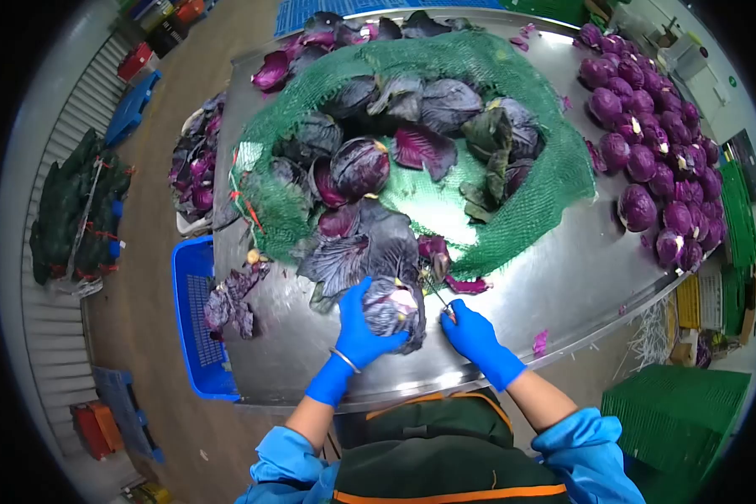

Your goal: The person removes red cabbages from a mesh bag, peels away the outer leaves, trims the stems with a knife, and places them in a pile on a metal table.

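My left hand (364, 326), in a blue glove, is wrapped round the side of a red cabbage (388, 307) whose pale cut stem end faces up and to the right. Just right of it, my gloved right hand (472, 333) is closed on a small knife (435, 291), its thin blade pointing up and left towards the cabbage. Loose dark outer leaves (363, 248) lie directly beyond the cabbage. Behind them an opened green mesh sack (529, 244) holds several untrimmed red cabbages (360, 166) and loose leaves.
On the right of the metal table (290, 353) many shiny purple cabbages (637, 207) are piled. A blue crate (195, 336) stands at the left edge, with leaf scraps (229, 304) beside it. Farther back is a white-rimmed bin of leaves (198, 172). Green crates (676, 420) stand at lower right.
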The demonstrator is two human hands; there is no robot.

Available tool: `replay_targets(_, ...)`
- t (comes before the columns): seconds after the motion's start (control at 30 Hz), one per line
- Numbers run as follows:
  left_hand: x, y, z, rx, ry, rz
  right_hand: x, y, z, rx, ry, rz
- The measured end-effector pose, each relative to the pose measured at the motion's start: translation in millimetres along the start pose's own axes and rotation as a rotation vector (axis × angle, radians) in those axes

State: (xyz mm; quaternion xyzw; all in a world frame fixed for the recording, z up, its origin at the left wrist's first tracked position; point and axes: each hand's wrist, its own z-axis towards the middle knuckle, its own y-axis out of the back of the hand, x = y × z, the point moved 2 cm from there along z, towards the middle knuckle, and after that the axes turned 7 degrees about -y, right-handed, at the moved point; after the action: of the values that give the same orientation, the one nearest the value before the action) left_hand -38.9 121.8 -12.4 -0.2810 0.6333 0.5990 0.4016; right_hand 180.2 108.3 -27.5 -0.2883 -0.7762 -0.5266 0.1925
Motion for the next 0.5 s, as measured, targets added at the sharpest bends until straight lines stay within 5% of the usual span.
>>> replay_targets(0.07, 8.5, 9.4, -18.8, -0.034, 0.05, -0.457, 17.9, 4.9, -15.5, -0.003, 0.083, 0.192)
replay_targets(0.1, 7.0, 20.3, -28.4, -0.048, 0.062, -0.452, 35.8, 10.1, -25.0, 0.082, -0.127, 0.505)
replay_targets(0.13, 6.8, 32.8, -39.8, 0.029, 0.053, -0.32, 46.3, 8.5, -30.3, 0.166, -0.345, 0.817)
replay_targets(0.17, 10.4, 46.7, -48.8, 0.107, 0.045, -0.188, 45.0, -10.4, -25.6, -0.012, -0.016, 0.678)
replay_targets(0.23, 46.9, 91.3, -56.7, 0.026, 0.292, 0.249, 45.5, -20.0, -29.3, -0.026, 0.159, 0.361)
replay_targets(0.27, 39.2, 107.0, -50.3, 0.016, 0.298, 0.248, 46.3, -16.2, -28.2, 0.068, -0.003, 0.509)
replay_targets(0.33, -0.5, 142.5, -43.4, -0.366, 0.046, 0.905, 63.7, 8.7, -24.6, 0.139, -0.159, 0.75)
replay_targets(0.4, -25.1, 95.1, -59.5, -0.19, -0.189, 0.597, 78.8, 26.3, -12.7, -0.015, 0.093, 0.821)
replay_targets(0.47, -39.1, 20.4, -71.8, -0.098, 0.002, 0.056, 91.9, 39.4, -11.8, -0.067, 0.142, 0.806)
replay_targets(0.5, -29.3, 6.4, -68.8, -0.201, 0.005, 0.104, 96.4, 42.0, -14.8, 0.006, 0.078, 0.811)
